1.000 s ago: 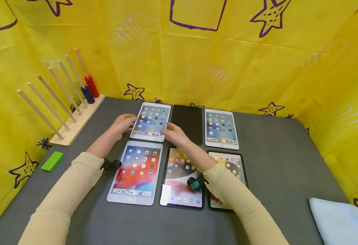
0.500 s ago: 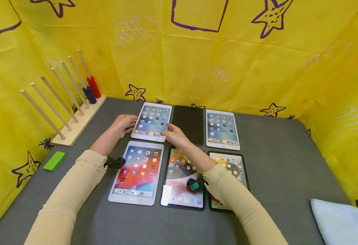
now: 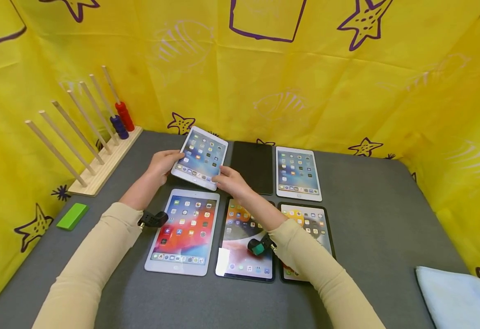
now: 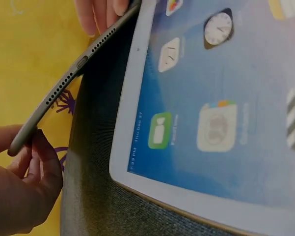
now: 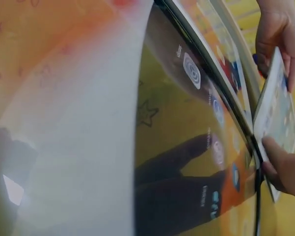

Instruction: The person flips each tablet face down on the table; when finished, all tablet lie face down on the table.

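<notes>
A white-framed tablet [image 3: 202, 157] is raised off the table at the back left, tilted with its screen toward me. My left hand [image 3: 160, 170] grips its left edge, thumb on the front, with fingers [image 4: 48, 157] behind in the left wrist view. At the lower right corner my right hand [image 3: 234, 183] pinches it, thumb over the front. In the right wrist view the tablet [image 5: 277, 115] appears edge-on between both hands. Just below lies another white tablet [image 3: 182, 233] with a red and blue screen. To its right, a black-framed tablet [image 3: 245, 246] lies beneath my right forearm.
A dark tablet-shaped slab [image 3: 252, 167] and a white tablet [image 3: 298, 173] lie to the right. Another black-framed tablet [image 3: 326, 219] is partly covered by my right sleeve. A wooden peg rack [image 3: 112, 153], a green block [image 3: 72, 216] and a light-blue cloth [image 3: 457, 297] lie around.
The back-left tablet has come up off the table and tilted, its top edge rising most. My left hand now grips its edge; half a second ago it was beside it.
</notes>
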`<action>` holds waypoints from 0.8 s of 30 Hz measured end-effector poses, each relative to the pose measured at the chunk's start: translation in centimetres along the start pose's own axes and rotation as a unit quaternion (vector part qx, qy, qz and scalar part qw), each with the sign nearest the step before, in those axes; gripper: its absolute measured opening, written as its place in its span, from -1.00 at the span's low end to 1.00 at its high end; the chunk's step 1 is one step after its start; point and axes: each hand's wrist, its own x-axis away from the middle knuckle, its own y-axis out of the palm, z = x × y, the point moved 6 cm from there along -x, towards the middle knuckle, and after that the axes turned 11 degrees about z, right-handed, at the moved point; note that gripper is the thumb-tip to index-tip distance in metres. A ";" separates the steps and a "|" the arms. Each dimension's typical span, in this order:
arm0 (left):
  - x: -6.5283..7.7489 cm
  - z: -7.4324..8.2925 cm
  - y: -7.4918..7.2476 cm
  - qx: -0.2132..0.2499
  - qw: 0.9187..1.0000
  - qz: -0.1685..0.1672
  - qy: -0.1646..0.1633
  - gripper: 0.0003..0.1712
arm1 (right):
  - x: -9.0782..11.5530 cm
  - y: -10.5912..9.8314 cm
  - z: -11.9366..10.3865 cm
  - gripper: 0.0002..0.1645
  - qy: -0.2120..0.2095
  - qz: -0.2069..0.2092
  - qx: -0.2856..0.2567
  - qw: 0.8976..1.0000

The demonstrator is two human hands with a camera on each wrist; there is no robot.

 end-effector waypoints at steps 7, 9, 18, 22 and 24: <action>1.5 1.9 0.0 -0.059 0.996 0.026 0.065 -0.44 | -0.1 0.7 -2.1 -0.29 -0.056 0.010 0.072 0.996; 1.9 2.4 0.2 -0.060 0.994 0.027 0.084 -0.45 | -0.1 1.2 -2.8 -0.29 -0.064 0.002 0.072 0.995; 3.3 4.1 1.4 -0.058 0.990 0.025 0.127 -0.48 | 0.0 2.0 -4.5 -0.24 -0.075 0.017 0.073 0.994; 3.9 4.8 2.1 -0.050 0.988 0.021 0.142 -0.49 | 0.1 1.8 -4.5 -0.21 -0.063 0.024 0.043 0.997; 4.2 5.0 2.3 -0.047 0.988 0.020 0.147 -0.50 | 0.1 1.7 -4.5 -0.20 -0.059 0.023 0.030 0.998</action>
